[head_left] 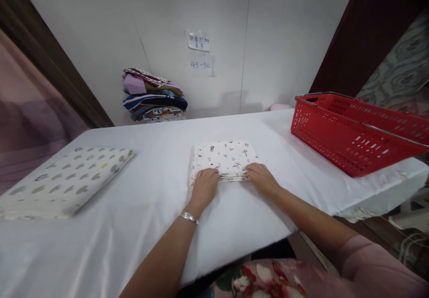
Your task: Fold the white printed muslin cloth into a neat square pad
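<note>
A white folded cloth (224, 155) printed with small palm trees and other little motifs lies in front of me on the table, its stacked layers showing along the near edge. My left hand (207, 182) grips the near left corner, fingers curled over the top layer. At the near right corner, my right hand (262, 178) holds the same edge with bent fingers. Both thumbs are mostly hidden. Farther left lies a larger folded cloth (72, 177), white with grey mouse-head shapes, touched by neither hand.
A white sheet covers the table (150, 226). On the right stands a red plastic basket (330, 141) with metal handles. A pile of folded fabrics (156, 99) sits at the back left against the wall, where two paper notes (201, 63) hang. A pink curtain (30, 123) borders the left.
</note>
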A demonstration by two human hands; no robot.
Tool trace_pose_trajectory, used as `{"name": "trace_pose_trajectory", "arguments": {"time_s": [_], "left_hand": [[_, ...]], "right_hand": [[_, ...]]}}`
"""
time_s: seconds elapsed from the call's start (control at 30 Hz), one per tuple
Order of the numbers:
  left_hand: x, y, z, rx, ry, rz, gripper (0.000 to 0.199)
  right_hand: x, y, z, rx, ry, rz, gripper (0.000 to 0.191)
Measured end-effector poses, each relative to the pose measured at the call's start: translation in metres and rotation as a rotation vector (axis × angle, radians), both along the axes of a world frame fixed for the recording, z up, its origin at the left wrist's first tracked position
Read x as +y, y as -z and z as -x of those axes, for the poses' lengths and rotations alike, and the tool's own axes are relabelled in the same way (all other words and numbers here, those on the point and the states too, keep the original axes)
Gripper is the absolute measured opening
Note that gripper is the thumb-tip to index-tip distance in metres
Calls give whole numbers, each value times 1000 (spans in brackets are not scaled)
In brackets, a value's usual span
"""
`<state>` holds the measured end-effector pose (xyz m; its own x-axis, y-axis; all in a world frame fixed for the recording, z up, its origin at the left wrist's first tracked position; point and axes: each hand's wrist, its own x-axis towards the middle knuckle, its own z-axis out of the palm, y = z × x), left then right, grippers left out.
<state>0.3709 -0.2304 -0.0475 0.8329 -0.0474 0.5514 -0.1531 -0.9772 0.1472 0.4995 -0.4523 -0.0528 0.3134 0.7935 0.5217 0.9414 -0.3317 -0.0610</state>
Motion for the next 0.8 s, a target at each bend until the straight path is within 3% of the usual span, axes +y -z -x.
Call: {"name": "trace_pose_trajectory", "arguments": {"time_s": [0.5, 0.67, 0.8], "left_hand": [[2, 3, -5, 95, -60, 42, 11], [3, 10, -5, 92, -56, 14, 23], [0, 7, -1, 99, -57, -7, 26]], "right_hand": [[3, 2, -6, 8, -22, 44, 24], [3, 5, -4, 30, -12, 13, 23], [4, -4, 0, 127, -19, 28, 19]]}}
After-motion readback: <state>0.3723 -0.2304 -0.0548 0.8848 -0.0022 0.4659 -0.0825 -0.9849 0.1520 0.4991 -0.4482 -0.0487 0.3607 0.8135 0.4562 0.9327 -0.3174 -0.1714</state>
